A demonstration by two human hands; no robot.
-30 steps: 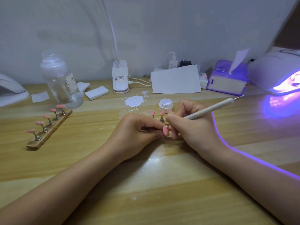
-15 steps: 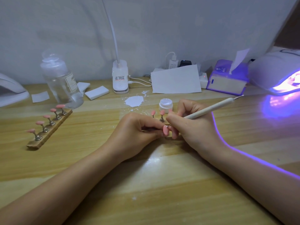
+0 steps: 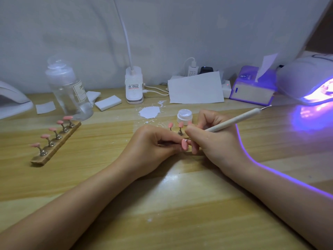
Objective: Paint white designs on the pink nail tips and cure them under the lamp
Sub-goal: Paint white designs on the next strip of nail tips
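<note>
Cure lamp [image 3: 295, 82], far right: glossy white dome, violet glow on. Wooden rack [image 3: 57, 143], left: we count five smooth oval pink tips, unpainted as far as we see. Centre: our left hand [image 3: 153, 147] pinches pink nail tip [image 3: 184, 144]; right hand [image 3: 216, 139] grips slim white pen [image 3: 239, 120], point touching tip. Painting ongoing; curing remains.

Both hands meet mid-desk, so no way thru between them. Just beyond the right hand [image 3: 216, 139]: small white jar [image 3: 183, 116] and two pink tips on stands [image 3: 175, 128], tight there. Further back, white paint blob [image 3: 149, 112], clip lamp base [image 3: 134, 87], cables, paper sheet [image 3: 196, 88] block the wall side. Left of the left hand [image 3: 153, 147]: bare strip of wood, then nail stand strip [image 3: 55, 141] w/ clear bottle [image 3: 69, 89] behind it. Right of right hand: open desk up to glowing UV lamp [image 3: 310, 82] and tissue box [image 3: 252, 89]. Near side, only forearms on the wood.
</note>
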